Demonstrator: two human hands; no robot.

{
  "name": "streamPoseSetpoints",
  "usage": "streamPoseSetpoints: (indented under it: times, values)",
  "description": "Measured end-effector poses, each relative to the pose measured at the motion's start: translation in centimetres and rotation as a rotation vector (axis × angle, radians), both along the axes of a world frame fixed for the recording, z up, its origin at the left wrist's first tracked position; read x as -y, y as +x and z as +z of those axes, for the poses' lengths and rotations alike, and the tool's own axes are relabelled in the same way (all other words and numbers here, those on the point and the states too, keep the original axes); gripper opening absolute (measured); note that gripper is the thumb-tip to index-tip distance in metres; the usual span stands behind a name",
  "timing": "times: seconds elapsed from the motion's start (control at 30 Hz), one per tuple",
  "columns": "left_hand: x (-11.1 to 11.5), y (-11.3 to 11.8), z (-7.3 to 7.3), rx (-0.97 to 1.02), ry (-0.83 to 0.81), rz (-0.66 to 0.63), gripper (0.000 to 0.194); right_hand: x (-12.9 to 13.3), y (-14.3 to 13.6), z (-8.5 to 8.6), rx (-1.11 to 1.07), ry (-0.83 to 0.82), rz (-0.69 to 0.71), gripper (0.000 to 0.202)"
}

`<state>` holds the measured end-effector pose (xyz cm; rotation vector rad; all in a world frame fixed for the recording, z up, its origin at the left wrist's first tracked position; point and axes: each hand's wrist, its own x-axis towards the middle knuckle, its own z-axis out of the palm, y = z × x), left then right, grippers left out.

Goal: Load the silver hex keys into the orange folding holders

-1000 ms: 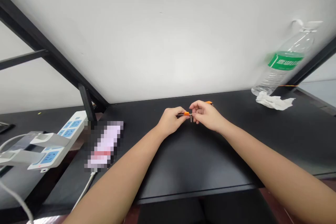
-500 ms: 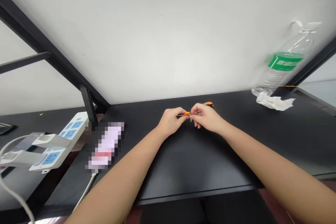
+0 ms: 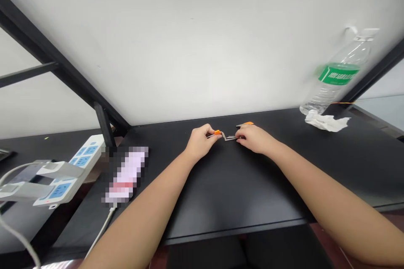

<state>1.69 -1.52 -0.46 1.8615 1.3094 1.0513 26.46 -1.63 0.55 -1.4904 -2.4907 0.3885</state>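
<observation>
My left hand (image 3: pixel 202 139) pinches a thin piece with an orange end (image 3: pixel 217 133) between thumb and fingers, just above the black table. From it a narrow pale strip (image 3: pixel 224 136) bends down to the right. My right hand (image 3: pixel 255 138) is closed with its fingertips on slim light-coloured pieces (image 3: pixel 231 138), which lie low between the hands; their exact kind is too small to tell. Just behind my right hand, a dark, slender object with an orange part (image 3: pixel 248 123) rests on the table, partly hidden by the hand.
A clear bottle with a green label (image 3: pixel 339 74) stands at the back right beside crumpled tissue (image 3: pixel 326 122). On the left are a blurred-out phone (image 3: pixel 128 174) on a white cable and a power strip (image 3: pixel 90 151) with plugs. A black frame post (image 3: pixel 104 124) rises nearby.
My hands have drawn apart from their meeting point. The right one turned palm-down and lowered; the left shifted slightly left with the orange-ended piece. The slim pieces between them now show.
</observation>
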Motion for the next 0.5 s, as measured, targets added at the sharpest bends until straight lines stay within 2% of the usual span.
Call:
streamPoseSetpoints:
  times: [0.1, 0.3, 0.4, 0.5]
  values:
    - [-0.1, -0.1, -0.3, 0.005, 0.006, 0.01, 0.029, 0.7, -1.0, 0.5, 0.093, 0.004, -0.039, 0.017]
    - [-0.5, -0.3, -0.9, 0.051, -0.035, -0.062, 0.019, 2.4, -2.3, 2.3, 0.261, -0.089, -0.111, 0.01]
    - [-0.6, -0.2, -0.8, 0.048, -0.017, -0.104, 0.016, 2.5, -2.2, 2.6, 0.093, -0.059, -0.098, 0.01]
    - [-0.4, -0.1, -0.5, 0.038, 0.012, -0.118, 0.015, 2.1, -1.6, 2.5, -0.177, 0.009, -0.005, 0.01]
